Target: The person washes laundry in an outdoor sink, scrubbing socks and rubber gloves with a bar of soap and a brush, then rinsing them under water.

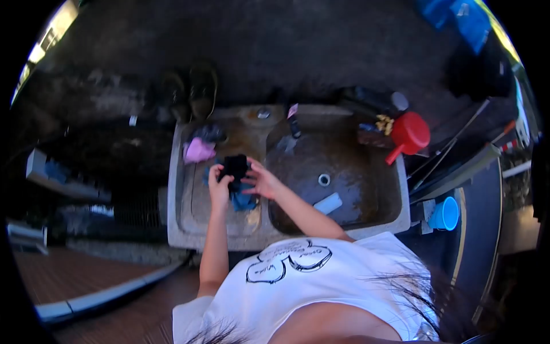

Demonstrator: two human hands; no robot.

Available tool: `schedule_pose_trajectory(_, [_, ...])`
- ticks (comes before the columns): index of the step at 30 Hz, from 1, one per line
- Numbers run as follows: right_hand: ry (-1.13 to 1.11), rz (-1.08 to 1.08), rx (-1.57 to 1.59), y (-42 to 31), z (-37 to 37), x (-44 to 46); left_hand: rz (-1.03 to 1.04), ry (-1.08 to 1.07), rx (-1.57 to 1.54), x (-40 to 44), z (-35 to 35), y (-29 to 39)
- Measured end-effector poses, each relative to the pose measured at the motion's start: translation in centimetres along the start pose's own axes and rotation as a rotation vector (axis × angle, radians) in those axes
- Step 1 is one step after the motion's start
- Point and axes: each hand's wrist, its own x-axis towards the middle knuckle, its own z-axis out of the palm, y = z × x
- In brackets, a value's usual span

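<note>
A dark, black piece of cloth (pixel 234 167) is bunched up over the shallow left side of the stone sink. My left hand (pixel 218 182) is closed on its left edge, thumb across the front. At the cloth's right edge is my right hand (pixel 263 180), its fingers spread apart and the fingertips close to or touching the fabric. Beneath both hands lies a blue cloth (pixel 244 200), partly hidden. A pink cloth (pixel 200 150) and a dark grey bundle (pixel 209 133) rest in the sink's upper left corner.
The sink's deeper basin (pixel 366 189) has a drain (pixel 323 180) and a pale block (pixel 328 203). A red dipper (pixel 411 134) sits on the right rim. Shoes (pixel 203 92) stand behind the sink; a light blue bucket (pixel 444 214) is at the right.
</note>
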Motion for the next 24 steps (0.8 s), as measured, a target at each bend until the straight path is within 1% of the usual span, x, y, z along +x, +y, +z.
schedule_pose_trajectory(1, [-0.042,-0.068,0.040,-1.3,0.2,-0.2,-0.035,-0.123,-0.084,0.3,3.3,0.6])
schedule_pose_trajectory(2, [-0.009,-0.047,-0.042,-2.3,-1.5,0.8,-0.001,-0.247,-0.083,0.9,6.0,0.4])
schedule_pose_trajectory(3, [0.056,-0.248,-0.049,-3.9,-1.2,0.6,-0.022,-0.302,0.010,2.9,8.2,-2.8])
schedule_pose_trajectory(4, [0.136,-0.241,-0.034,-5.7,-3.0,0.8,-0.018,-0.290,0.003,3.7,10.5,-3.8])
schedule_pose_trajectory(5, [0.295,-0.238,-0.100,-7.0,-5.2,1.0,-0.189,-0.309,-0.087,4.7,12.1,-5.3])
schedule_pose_trajectory(6, [0.424,-0.276,-0.083,-8.3,-6.3,0.4,-0.224,-0.334,-0.093,6.0,13.4,-8.0])
schedule_pose_trajectory(7, [0.484,-0.276,0.009,-9.1,-8.7,0.9,-0.332,-0.355,-0.058,5.9,14.6,-8.4])
schedule_pose_trajectory(8, [0.538,-0.273,0.098,-9.9,-11.6,2.0,-0.424,-0.365,-0.012,7.0,15.5,-11.7])
schedule_pose_trajectory(10, [0.659,-0.081,0.207,-10.7,-16.8,4.2,-0.746,-0.353,-0.111,6.3,16.6,-12.1])
schedule_pose_trajectory(11, [0.704,0.001,0.173,-10.7,-18.4,5.4,-0.830,-0.388,-0.203,6.4,16.3,-14.1])
schedule_pose_trajectory(12, [0.718,0.136,0.124,-11.5,-17.1,4.9,-0.911,-0.424,-0.301,7.0,16.6,-15.9])
schedule_pose_trajectory(13, [0.704,0.166,0.038,-12.0,-17.0,5.6,-0.919,-0.317,-0.305,5.9,17.0,-14.1])
schedule_pose_trajectory(14, [0.688,0.201,-0.044,-12.1,-17.0,6.4,-0.918,-0.310,-0.328,6.4,17.5,-13.3])
schedule_pose_trajectory(16, [0.604,0.172,-0.135,-13.1,-13.0,5.6,-1.199,-0.203,-0.625,7.2,16.2,-13.8])
schedule_pose_trajectory(17, [0.510,0.083,-0.098,-12.8,-14.0,7.4,-1.171,-0.182,-0.645,7.3,16.1,-13.3])
schedule_pose_trajectory(18, [0.587,-0.014,-0.274,-12.4,-15.4,8.7,-1.154,-0.201,-0.692,7.7,15.9,-13.4])
schedule_pose_trajectory(20, [0.535,-0.201,-0.167,-11.3,-17.1,9.8,-1.187,-0.149,-0.626,8.2,15.9,-13.4])
schedule_pose_trajectory(21, [0.547,-0.188,-0.161,-10.4,-18.5,9.9,-1.056,-0.117,-0.561,8.2,16.0,-14.4])
schedule_pose_trajectory(22, [0.587,-0.291,-0.250,-9.7,-20.0,10.4,-1.068,-0.113,-0.558,8.2,15.7,-16.2])
schedule_pose_trajectory(23, [0.619,-0.401,-0.346,-9.3,-21.1,11.2,-0.985,-0.210,-0.498,8.6,15.6,-17.6])
schedule_pose_trajectory(24, [0.616,-0.407,-0.360,-9.7,-20.6,11.4,-0.888,-0.306,-0.450,9.7,16.0,-18.4])
